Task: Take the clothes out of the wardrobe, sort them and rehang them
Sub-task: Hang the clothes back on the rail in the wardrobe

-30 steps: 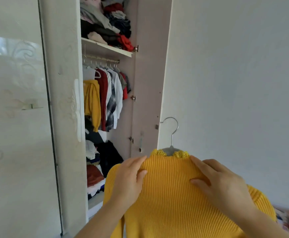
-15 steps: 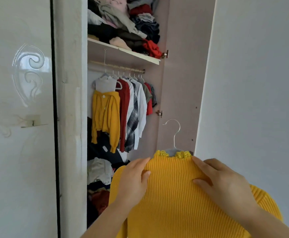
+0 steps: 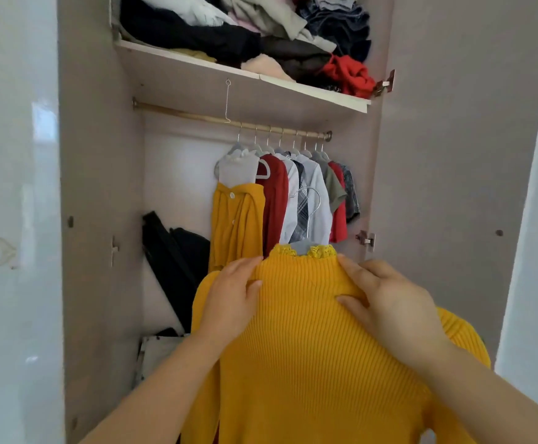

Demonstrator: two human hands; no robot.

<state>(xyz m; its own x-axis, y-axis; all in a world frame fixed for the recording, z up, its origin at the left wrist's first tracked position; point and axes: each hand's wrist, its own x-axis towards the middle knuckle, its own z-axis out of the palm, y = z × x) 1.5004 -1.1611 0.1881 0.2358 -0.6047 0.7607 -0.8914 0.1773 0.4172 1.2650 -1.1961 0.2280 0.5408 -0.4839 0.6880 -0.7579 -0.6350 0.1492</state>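
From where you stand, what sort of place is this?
Likely a home bedroom, at an open wardrobe: a hanging rail carrying shirts, a shelf heaped with loose clothes, and a yellow sweater held up in front.

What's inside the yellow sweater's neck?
A grey hanger sits in the collar of the yellow sweater, its wire hook rising out. The hanger's arms are hidden under the knit.

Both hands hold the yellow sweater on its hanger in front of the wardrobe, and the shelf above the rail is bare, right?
No. The head view shows the shelf above the rail heaped with loose clothes, not bare. Otherwise right: left hand and right hand hold the yellow sweater on its hanger before the wardrobe.
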